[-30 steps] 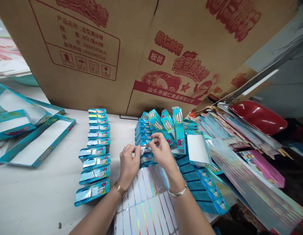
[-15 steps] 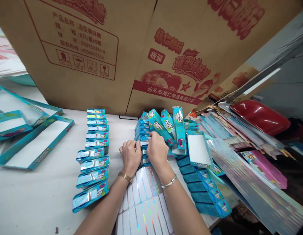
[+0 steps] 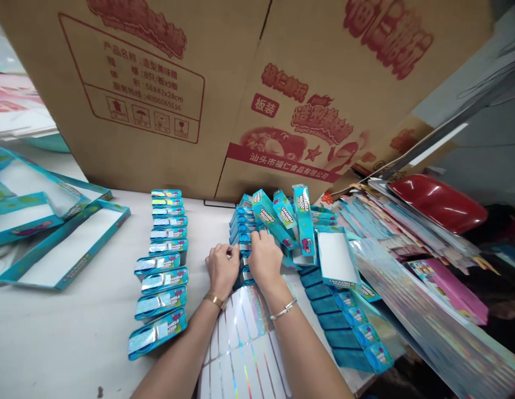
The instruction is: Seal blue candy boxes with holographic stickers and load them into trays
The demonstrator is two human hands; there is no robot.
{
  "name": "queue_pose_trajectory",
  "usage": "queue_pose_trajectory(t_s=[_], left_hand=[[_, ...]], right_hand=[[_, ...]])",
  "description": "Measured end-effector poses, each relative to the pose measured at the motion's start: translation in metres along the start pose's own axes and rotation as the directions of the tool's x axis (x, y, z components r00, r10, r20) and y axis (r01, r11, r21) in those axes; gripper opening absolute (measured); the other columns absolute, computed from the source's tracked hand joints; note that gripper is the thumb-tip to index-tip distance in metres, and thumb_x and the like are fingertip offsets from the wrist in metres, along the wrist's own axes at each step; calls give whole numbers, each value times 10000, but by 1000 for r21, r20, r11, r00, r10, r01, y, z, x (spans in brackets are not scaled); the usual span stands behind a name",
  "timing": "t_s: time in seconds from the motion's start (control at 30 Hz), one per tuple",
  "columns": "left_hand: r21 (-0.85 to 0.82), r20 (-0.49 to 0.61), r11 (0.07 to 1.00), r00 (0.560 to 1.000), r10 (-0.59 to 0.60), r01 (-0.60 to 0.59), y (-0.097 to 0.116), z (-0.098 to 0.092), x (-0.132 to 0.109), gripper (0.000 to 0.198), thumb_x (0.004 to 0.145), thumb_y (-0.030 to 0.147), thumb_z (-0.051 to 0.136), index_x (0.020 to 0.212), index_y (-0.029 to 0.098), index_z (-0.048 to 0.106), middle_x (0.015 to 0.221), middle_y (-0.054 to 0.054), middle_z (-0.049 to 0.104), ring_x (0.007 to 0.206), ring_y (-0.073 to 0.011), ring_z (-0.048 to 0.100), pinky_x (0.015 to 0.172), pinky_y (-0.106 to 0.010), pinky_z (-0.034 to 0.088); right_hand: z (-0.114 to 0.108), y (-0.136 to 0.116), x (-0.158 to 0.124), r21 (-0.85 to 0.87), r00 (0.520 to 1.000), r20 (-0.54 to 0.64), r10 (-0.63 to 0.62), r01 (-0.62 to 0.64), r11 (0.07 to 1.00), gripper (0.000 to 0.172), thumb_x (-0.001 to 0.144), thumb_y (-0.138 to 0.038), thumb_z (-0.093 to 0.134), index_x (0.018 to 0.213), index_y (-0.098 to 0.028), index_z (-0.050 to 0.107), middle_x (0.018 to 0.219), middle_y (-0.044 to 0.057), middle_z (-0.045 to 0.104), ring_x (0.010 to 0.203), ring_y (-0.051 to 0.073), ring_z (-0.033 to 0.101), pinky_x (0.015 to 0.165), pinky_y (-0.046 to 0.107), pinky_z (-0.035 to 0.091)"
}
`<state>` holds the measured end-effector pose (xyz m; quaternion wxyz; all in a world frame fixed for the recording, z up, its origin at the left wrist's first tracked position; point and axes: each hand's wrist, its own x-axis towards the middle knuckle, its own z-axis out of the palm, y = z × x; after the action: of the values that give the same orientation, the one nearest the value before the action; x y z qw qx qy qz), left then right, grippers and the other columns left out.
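Observation:
A row of small blue candy boxes [image 3: 244, 218] runs away from me at the centre. Over its near end my left hand [image 3: 223, 266] is closed, thumb and fingers pinched at the left side of a box. My right hand [image 3: 264, 256] is closed at the box's right side, its fingers curled down. Between the fingertips shows a narrow silvery sticker [image 3: 244, 247]; the fingers hide its ends. Below my wrists lies a sheet of shiny stickers [image 3: 244, 332], white with rainbow glints. To the left, another row of blue boxes [image 3: 163, 282] bears silvery strips on top.
A large cardboard carton [image 3: 157, 155] stands across the back. Blue open trays [image 3: 70, 244] lie at left; loose boxes [image 3: 305, 221] and a small tray [image 3: 338, 257] are piled at right. More boxes [image 3: 344, 327], a red dish [image 3: 438, 202] and shiny sheets [image 3: 432, 316] lie further right.
My view has shifted slightly. My right hand has moved a little down and left, closer to the left one. Both hands stay closed at the same row of boxes.

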<state>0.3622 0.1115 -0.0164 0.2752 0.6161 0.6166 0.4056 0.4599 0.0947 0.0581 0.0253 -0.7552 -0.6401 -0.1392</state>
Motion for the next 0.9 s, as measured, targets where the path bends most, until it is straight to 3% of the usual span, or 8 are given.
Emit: queue_pose_trajectory(t_s=[0.13, 0.2, 0.3, 0.43, 0.57, 0.7, 0.8, 0.9], left_hand=[[-63, -17, 998, 1000, -19, 18, -16, 4, -6, 214, 859, 286, 555, 685, 196, 643, 762, -58, 638, 779, -228, 587, 753, -343, 413], [-118, -35, 993, 999, -8, 4, -22, 5, -9, 138, 849, 249, 553, 826, 185, 674, 859, -71, 652, 840, -230, 602, 819, -364, 442], [-213, -73, 977, 997, 8, -23, -25, 2, -12, 243, 882, 258, 517, 1068, 163, 642, 1040, -103, 642, 978, -230, 606, 910, -385, 465], [-365, -85, 931, 996, -9, -23, -17, -9, -18, 333, 922, 336, 501, 1191, 160, 589, 1172, -124, 625, 1073, -217, 608, 937, -374, 490], [-517, 54, 853, 997, -46, 67, -1, -21, -27, 380, 907, 429, 550, 1187, 180, 611, 1228, -121, 632, 1144, -246, 593, 980, -416, 464], [-498, 133, 867, 990, 53, 21, 14, -36, -34, 401, 920, 444, 534, 1202, 167, 601, 1235, -129, 631, 1184, -252, 570, 1023, -429, 429], [-412, 189, 909, 969, 158, -68, 21, -54, -42, 386, 939, 441, 494, 1193, 171, 603, 1209, -124, 640, 1172, -251, 568, 1023, -424, 424], [-210, 332, 963, 914, 234, -170, 23, -76, -58, 418, 917, 484, 517, 1210, 197, 601, 1199, -121, 650, 1159, -288, 567, 1009, -461, 412]], right_hand=[[-7, 1, 0, 24, 1000, 17, -2, 1, 1000, 199, 884, -110, 519, 1029, -195, 625, 969, 107, 679, 966, 276, 553, 702, 344, 381], [-13, 5, -1, 35, 999, -29, 18, -17, 999, 202, 915, -145, 483, 1022, -193, 648, 939, 117, 693, 958, 294, 543, 761, 390, 368], [-26, 19, 0, 90, 985, -160, 68, -54, 994, 257, 954, -222, 443, 1086, -214, 664, 1003, 119, 703, 1001, 318, 513, 864, 484, 325], [-35, 51, 4, 124, 908, -364, 209, -175, 977, 315, 953, -292, 452, 1188, -227, 652, 1286, 126, 620, 1187, 359, 433, 984, 625, 221], [-22, 84, -2, 132, 848, -425, 316, -287, 949, 314, 926, -307, 464, 1128, -216, 687, 1317, 149, 589, 1257, 395, 393, 976, 738, 160], [-15, 96, -12, 141, 842, -414, 347, -318, 938, 320, 919, -307, 483, 1147, -208, 684, 1322, 168, 579, 1235, 389, 429, 980, 759, 165], [-32, 97, -15, 218, 844, -399, 359, -293, 931, 341, 925, -328, 496, 1177, -186, 678, 1350, 174, 564, 1229, 371, 461, 1017, 653, 277], [-57, 97, -23, 431, 891, -329, 313, -153, 889, 332, 941, -343, 486, 1141, -168, 685, 1198, 146, 659, 1121, 297, 568, 973, 464, 419]])
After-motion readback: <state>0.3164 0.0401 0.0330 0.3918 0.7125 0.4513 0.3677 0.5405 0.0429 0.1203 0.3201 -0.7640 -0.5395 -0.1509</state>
